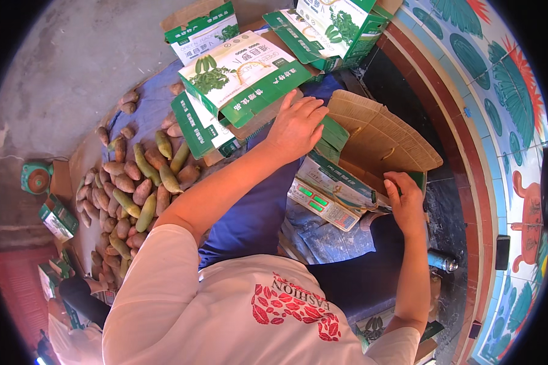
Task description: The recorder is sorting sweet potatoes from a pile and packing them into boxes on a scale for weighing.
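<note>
An open-topped cardboard box (386, 131), brown inside with green and white outer walls, stands in front of me on a digital scale (323, 204) with green lit displays. My right hand (405, 198) curls its fingers over the box's near right edge. At the box's left side, by a raised green flap (333, 139), is my left hand (295, 128). Its fingers are stretched out and apart, with nothing visible in them; whether it touches the flap I cannot tell. Just beyond its fingertips lies a white and green carton (240, 76) with an open flap.
Sweet potatoes (125, 182) and long green gourd-like vegetables (146, 164) are heaped on the left. More cartons (338, 30) stand at the back. A curved tiled wall (499, 121) bounds the right side, with a blue can (441, 260) near it. Another person (73, 334) is at lower left.
</note>
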Demonstrator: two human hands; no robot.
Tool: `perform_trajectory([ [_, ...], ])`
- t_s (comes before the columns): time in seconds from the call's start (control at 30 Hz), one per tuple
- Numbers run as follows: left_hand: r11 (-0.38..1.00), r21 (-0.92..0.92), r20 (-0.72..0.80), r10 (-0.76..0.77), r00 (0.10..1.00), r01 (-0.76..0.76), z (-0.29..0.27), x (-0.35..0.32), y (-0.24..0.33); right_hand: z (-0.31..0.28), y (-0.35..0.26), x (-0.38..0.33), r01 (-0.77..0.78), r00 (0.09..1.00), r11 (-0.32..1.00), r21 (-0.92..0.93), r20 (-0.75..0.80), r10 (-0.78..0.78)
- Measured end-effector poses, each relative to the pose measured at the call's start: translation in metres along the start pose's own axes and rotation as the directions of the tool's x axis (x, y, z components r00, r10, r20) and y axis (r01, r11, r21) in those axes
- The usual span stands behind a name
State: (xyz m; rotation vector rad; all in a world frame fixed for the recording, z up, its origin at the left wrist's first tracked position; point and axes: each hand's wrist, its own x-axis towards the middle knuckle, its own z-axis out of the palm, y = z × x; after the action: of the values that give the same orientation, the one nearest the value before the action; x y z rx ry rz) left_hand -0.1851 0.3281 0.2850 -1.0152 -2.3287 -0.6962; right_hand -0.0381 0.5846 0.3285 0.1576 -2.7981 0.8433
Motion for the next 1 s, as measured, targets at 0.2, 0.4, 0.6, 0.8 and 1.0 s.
perform_trajectory([
  [0.2,1.0,-0.001,-0.038,-0.001,0.999,0.001,-0.005,-0.002,0.001,0.009,-0.006,0.006,0.064,0.996,0.997,-0.053,-0.052,-0.067],
  [0.4,0.999,-0.003,-0.054,0.034,0.998,-0.034,-0.006,-0.006,0.007,0.011,-0.009,0.006,0.04,0.995,0.998,-0.05,-0.093,-0.045],
  [0.6,0.999,0.009,-0.125,0.041,0.991,-0.04,-0.015,-0.005,0.001,0.017,-0.011,0.005,0.059,0.995,0.994,-0.089,-0.078,-0.066],
  [0.8,0.969,0.011,-0.203,-0.24,0.949,0.248,-0.046,-0.034,-0.044,0.022,-0.01,0.006,0.095,0.994,0.989,-0.114,-0.044,-0.1],
  [1.0,0.829,-0.001,-0.004,-0.559,0.829,0.559,-0.058,-0.169,-0.11,0.023,-0.014,0.01,0.103,0.993,0.988,-0.111,-0.041,-0.108],
])
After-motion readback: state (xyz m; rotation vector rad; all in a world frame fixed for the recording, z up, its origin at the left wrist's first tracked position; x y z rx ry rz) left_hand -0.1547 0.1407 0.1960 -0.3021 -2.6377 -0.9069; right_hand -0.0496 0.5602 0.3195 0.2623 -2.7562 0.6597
